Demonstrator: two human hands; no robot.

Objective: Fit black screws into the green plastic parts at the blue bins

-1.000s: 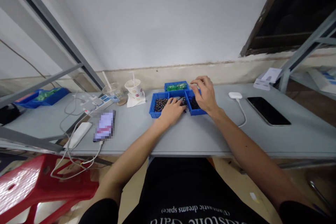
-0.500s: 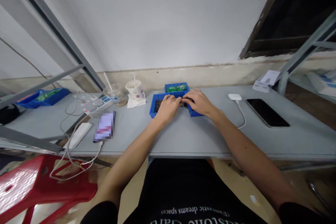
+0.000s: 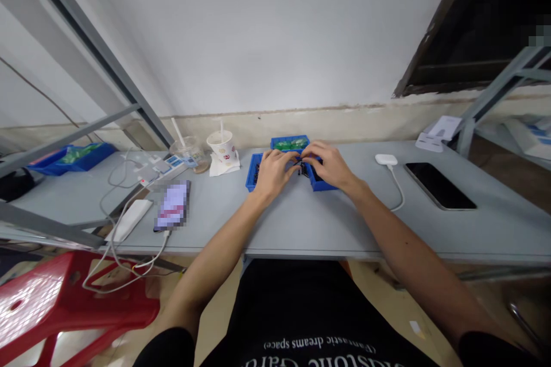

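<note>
Two blue bins lie under my hands on the grey table. The left bin (image 3: 250, 176) holds small dark parts and is partly covered by my left hand (image 3: 274, 174). Over the inner edge of the right bin (image 3: 322, 186) is my right hand (image 3: 328, 166). The fingertips of both hands are bent and nearly meet between the bins, pinched around something small and dark that I cannot make out. A few tiny black pieces (image 3: 303, 170) show just below the fingertips. Behind them stands a third blue bin (image 3: 272, 143) with green packets (image 3: 291, 144).
Left: a paper cup (image 3: 221, 146) on a napkin, a plastic cup (image 3: 193, 155), a power strip (image 3: 172, 169), a phone (image 3: 173, 205) and cables. Right: a white case (image 3: 386, 159) with a cable and a black phone (image 3: 439, 185). A red stool (image 3: 64, 304) stands below left.
My left hand has turned, its thumb now showing apart from the fingers and covering more of the left bin. The right hand has shifted slightly, with its fingertips still near the left ones.
</note>
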